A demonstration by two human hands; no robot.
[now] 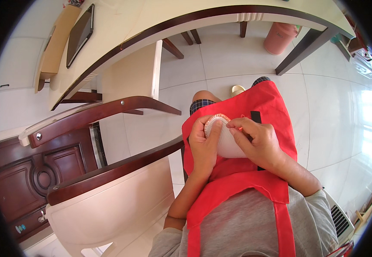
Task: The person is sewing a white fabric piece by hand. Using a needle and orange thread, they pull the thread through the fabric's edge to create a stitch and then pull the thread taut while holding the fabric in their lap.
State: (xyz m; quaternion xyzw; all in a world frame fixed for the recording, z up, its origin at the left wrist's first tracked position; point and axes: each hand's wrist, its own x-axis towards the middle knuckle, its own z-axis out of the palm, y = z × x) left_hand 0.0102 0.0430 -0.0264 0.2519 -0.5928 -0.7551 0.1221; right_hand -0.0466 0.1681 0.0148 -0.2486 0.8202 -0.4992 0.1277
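A white, rounded fabric piece (230, 144) with orange stitching along its rim lies over the lap, above a red apron (269, 106). My left hand (206, 141) grips it, thumb on the white face and fingers behind the stitched edge. At the right side of that edge, my right hand (256, 136) has thumb and forefinger pinched together. Orange-red yarn (241, 128) shows by the right fingers. Whether a needle is between them is too small to tell.
A pale table (173, 9) with a dark edge curves across the top, bearing a tablet (80, 35). Wooden chairs (115, 170) stand at the left. A pink bin (279, 38) is under the table, and a slipper (237, 90) lies on the tiled floor.
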